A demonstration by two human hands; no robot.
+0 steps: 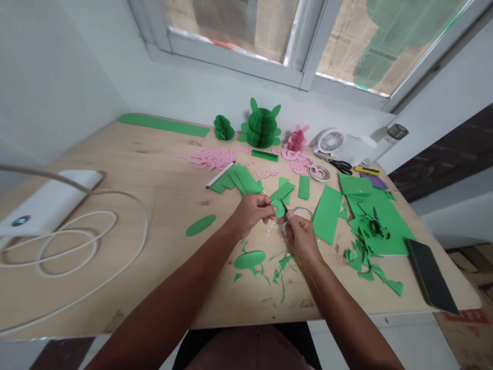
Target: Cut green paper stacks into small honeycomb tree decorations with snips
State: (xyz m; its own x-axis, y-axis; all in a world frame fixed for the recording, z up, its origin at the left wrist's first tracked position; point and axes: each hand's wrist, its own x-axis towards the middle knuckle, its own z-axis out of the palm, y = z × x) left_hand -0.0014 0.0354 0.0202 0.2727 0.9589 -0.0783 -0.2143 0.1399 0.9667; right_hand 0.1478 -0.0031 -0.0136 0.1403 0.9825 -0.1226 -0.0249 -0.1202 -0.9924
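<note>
**Between both hands, green disc (pixel 279 208) against scissors (pixel 285 206) at its right rim**

Over the middle of the table (pixel 162 169), pinched by the left hand (pixel 254 210) along its left and near side, with the thumb across part of its face. Nearly round, so without any clear long axis. Free of fingers along the right rim, and turned there toward the scissors.

Gripped in the right hand (pixel 301 234), from the near right: scissors, pointing away and slightly left, with a dark blade lying close along the rim, seemingly touching it. Too small to tell the spread of the blades. Largely hidden by the fingers at the handle end.

Nearer to the disc: the left hand, by direct touch. Reached from the right hand only by way of the blade, toward the far left. Closed in both grips, left on disc, right on scissors. Most telling, as judged: angle of blade to rim, more alongside than straight across.

Just right of the disc, partly behind the right hand: a thin ring (pixel 304 208). Farther right, a broad green strip (pixel 328 213), with its long axis running from near to far. On the near side, an oval (pixel 249 259) beside loose scraps (pixel 285 262). Well to the left, a second oval (pixel 200 225), slanting up toward the far right.
</note>
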